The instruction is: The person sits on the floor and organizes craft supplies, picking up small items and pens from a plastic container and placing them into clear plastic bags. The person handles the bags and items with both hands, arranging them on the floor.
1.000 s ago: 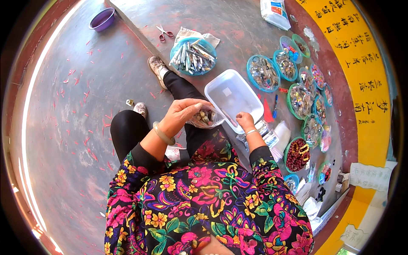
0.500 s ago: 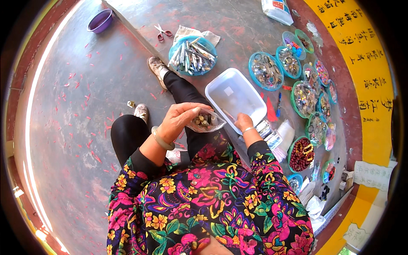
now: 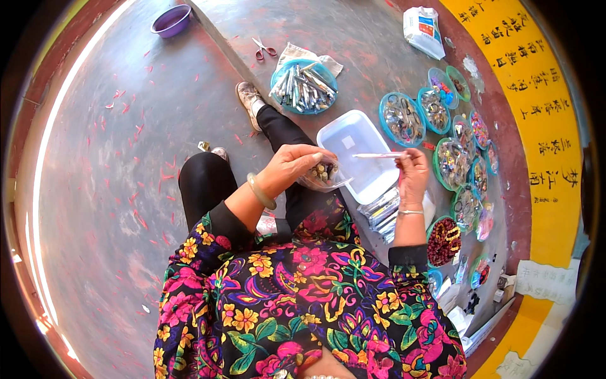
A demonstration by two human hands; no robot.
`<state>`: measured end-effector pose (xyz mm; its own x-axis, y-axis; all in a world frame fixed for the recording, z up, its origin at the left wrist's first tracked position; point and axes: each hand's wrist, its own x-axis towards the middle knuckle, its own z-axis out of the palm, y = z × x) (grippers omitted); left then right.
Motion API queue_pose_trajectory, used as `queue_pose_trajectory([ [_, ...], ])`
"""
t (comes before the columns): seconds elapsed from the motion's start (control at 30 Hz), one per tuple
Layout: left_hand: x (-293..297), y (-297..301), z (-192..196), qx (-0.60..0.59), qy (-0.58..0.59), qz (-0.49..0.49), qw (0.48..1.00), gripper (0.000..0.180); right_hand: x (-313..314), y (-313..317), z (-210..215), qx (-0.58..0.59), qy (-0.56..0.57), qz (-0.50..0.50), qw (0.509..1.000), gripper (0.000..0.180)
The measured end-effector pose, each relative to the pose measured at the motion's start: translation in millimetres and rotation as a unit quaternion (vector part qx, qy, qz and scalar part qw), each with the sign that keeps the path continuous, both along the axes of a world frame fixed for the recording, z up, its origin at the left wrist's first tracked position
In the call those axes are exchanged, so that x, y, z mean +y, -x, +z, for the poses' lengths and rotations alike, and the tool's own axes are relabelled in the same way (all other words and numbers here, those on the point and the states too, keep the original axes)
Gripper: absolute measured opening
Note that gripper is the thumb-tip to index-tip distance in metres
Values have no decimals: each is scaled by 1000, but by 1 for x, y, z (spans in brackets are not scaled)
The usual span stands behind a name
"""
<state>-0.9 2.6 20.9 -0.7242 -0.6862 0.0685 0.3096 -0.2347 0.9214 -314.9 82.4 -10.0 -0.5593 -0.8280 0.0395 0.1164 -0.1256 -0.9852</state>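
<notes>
On the grey floor (image 3: pixel 126 158) we sit. Our left hand (image 3: pixel 293 165) grips a bag (image 3: pixel 325 177) beside the white tub (image 3: pixel 360 155); our right hand (image 3: pixel 413 177) pinches a thin tube (image 3: pixel 379 155) above that tub. A loosened pinch could drop it.

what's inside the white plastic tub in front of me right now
Nothing shows inside the white plastic tub: its floor looks bare apart from a pale square patch. The thin stick in the right hand crosses above it, and that hand covers the tub's right edge.
</notes>
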Motion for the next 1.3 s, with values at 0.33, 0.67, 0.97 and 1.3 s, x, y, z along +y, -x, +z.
queue_pose_trajectory([
  [0.33,1,0,-9,11,29,5,1000,29,11,-93,138,138,181,109,968,18],
  [0.67,2,0,-12,24,21,0,999,28,9,-130,135,327,72,179,925,15],
  [0.97,1,-1,-14,19,21,3,1000,28,-3,-141,119,513,86,216,827,16],
  [1.3,1,0,-15,20,22,8,1000,27,1,-145,115,573,129,170,791,15],
])
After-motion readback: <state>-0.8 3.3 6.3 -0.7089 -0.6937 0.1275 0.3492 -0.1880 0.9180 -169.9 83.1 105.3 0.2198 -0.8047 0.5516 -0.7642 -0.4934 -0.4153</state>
